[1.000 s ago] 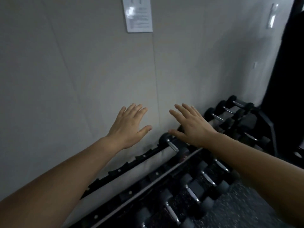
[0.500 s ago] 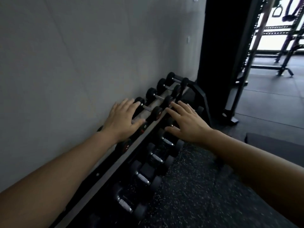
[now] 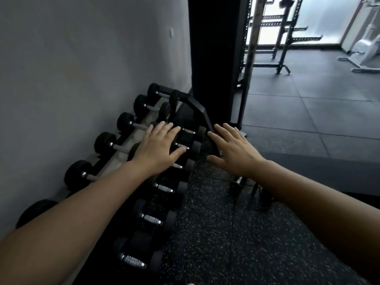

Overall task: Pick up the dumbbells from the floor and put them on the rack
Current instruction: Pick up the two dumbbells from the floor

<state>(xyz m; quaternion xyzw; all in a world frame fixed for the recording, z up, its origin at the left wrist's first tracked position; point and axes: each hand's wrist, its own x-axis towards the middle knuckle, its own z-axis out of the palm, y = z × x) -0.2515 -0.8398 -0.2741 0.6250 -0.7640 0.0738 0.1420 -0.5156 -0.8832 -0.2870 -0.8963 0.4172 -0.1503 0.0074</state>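
Head view: both hands are held flat, fingers spread, nothing gripped. A dumbbell (image 3: 246, 185) is seen on the floor (image 3: 216, 233) under the right hand (image 3: 234, 150), nearer it than the left hand (image 3: 158, 149), beside the rack (image 3: 197, 109).

Your two forearms come in from the lower left and lower right of the frame, bare from the edge to the wrist, with no sleeve showing. Your left hand (image 3: 157, 148) and right hand (image 3: 233, 150) wear no glove, ring, watch or band. Your nails look short and plain.
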